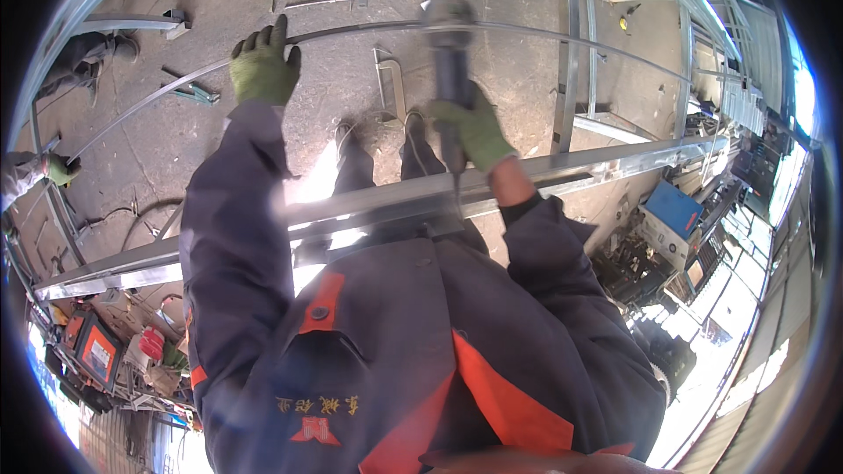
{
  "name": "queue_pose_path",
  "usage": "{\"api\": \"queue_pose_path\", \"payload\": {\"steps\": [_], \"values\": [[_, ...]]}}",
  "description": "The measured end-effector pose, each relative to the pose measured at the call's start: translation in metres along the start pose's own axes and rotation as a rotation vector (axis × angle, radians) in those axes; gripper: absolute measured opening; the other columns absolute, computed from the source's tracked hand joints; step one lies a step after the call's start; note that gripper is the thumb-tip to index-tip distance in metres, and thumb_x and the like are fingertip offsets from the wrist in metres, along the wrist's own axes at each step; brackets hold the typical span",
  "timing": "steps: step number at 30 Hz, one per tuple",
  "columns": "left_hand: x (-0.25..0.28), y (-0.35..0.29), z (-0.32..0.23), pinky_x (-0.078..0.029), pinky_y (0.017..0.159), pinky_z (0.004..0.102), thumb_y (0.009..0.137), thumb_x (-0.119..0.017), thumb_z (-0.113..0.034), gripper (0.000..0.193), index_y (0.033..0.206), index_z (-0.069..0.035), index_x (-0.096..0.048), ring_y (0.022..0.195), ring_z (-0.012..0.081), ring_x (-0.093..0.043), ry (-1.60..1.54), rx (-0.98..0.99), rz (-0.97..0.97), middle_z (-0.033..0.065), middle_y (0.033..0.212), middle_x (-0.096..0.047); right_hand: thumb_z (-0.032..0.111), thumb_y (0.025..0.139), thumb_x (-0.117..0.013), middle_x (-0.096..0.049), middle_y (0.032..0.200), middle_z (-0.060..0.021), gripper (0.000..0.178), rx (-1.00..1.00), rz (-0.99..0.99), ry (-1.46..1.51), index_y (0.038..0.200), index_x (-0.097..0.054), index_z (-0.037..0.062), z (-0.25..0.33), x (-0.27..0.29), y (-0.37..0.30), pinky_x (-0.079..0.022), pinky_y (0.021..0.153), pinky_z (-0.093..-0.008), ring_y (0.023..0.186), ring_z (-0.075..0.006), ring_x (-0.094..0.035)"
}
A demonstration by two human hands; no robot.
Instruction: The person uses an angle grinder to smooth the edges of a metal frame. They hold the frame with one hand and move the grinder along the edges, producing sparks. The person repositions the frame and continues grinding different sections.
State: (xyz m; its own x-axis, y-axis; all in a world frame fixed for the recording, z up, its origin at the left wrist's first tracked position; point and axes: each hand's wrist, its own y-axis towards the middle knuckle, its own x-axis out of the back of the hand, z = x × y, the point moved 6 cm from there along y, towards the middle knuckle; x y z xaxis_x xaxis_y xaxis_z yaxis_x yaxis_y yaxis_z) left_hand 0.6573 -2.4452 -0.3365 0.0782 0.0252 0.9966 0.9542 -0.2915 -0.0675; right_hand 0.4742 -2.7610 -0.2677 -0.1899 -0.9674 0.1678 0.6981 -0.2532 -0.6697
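Note:
My right hand (474,127), in a green glove, is wrapped around the dark body of an angle grinder (452,79), blurred by motion. The grinder's head lies over a long thin metal bar (351,29) that crosses the view; whether they touch I cannot tell. A cord runs down from its rear end. My left hand (266,70), also green-gloved, has its fingers stretched out and spread beside the bar, holding nothing visible. Beneath my forearms run long metal beams (378,197), across the front of my body.
At far left, another person's gloved hand (60,168) is at the bar's end. C-shaped clamps (312,2) (391,83) lie on the concrete floor (351,70). A metal frame (568,53) stands at right. A blue-topped machine (672,209) and an orange-black machine (95,348) sit behind the beams.

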Motion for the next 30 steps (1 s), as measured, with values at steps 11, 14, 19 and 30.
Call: {"api": "queue_pose_path", "payload": {"steps": [11, 14, 19, 30], "values": [[0.015, -0.008, 0.123, -0.038, 0.121, 0.0582, 0.097, -0.071, -0.062, 0.050, 0.127, -0.023, -0.074, 0.130, 0.0276, -0.066, 0.157, 0.051, 0.098, 0.0034, 0.124, -0.077, 0.021, 0.089, -0.091, -0.073, 0.115, -0.0110, 0.063, 0.045, 0.037, -0.132, 0.140, -0.059, 0.0016, -0.013, -0.058, -0.014, -0.060, 0.083, -0.0356, 0.096, -0.0206, -0.072], [0.015, -0.010, 0.121, -0.038, 0.121, 0.0580, 0.097, -0.072, -0.061, 0.045, 0.120, -0.022, -0.074, 0.128, 0.0280, -0.067, 0.162, 0.088, 0.131, 0.0051, 0.121, -0.077, 0.021, 0.089, -0.090, -0.073, 0.112, -0.0104, 0.059, 0.095, 0.112, -0.215, 0.137, -0.060, 0.0025, -0.010, -0.091, -0.020, -0.060, 0.082, -0.0365, 0.095, -0.0210, -0.072], [0.019, -0.012, 0.122, -0.036, 0.121, 0.0591, 0.098, -0.071, -0.060, 0.043, 0.118, -0.022, -0.074, 0.130, 0.0289, -0.066, 0.103, 0.076, 0.102, 0.0061, 0.121, -0.076, 0.017, 0.090, -0.087, -0.073, 0.103, -0.0108, 0.049, -0.104, -0.081, 0.178, 0.129, -0.061, 0.0046, -0.006, -0.048, -0.017, -0.061, 0.068, -0.0384, 0.082, -0.0237, -0.074], [0.020, -0.008, 0.120, -0.034, 0.124, 0.0600, 0.098, -0.071, -0.062, 0.046, 0.121, -0.023, -0.075, 0.136, 0.0297, -0.063, 0.109, 0.119, 0.172, 0.0075, 0.126, -0.076, 0.021, 0.087, -0.092, -0.072, 0.109, -0.0096, 0.061, 0.077, 0.099, -0.085, 0.135, -0.060, 0.0035, -0.015, -0.101, -0.016, -0.059, 0.072, -0.0370, 0.085, -0.0204, -0.071]]}}
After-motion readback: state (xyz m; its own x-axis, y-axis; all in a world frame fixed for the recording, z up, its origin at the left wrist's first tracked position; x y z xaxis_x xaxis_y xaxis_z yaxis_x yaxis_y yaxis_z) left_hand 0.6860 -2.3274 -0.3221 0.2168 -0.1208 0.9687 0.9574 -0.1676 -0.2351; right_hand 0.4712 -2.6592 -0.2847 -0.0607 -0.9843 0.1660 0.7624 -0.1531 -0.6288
